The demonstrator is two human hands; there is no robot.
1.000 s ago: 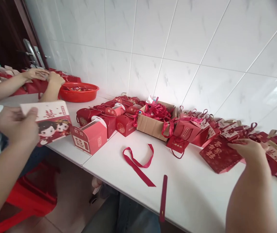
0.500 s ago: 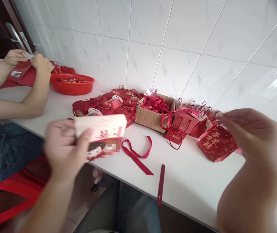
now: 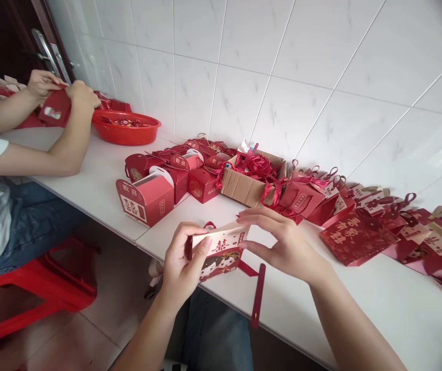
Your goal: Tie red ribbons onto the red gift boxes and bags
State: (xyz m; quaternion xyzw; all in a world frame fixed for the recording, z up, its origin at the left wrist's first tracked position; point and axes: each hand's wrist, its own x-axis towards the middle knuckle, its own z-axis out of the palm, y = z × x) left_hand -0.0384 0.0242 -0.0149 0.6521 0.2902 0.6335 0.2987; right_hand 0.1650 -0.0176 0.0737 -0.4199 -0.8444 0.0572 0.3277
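Now | left hand (image 3: 184,263) pinching cartoon-printed packet (image 3: 223,253) by left side | right hand (image 3: 284,242) spread at its right edge

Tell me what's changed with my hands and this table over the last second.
Your left hand has brought the printed packet rightward, to in front of you. Your right hand has let go of the lettered red bag and come left to the packet's right edge. The cardboard box of ribbons, red basin and maroon strip stayed put.

bright, glare on tiles (image 3: 321,62), dark top-right corner
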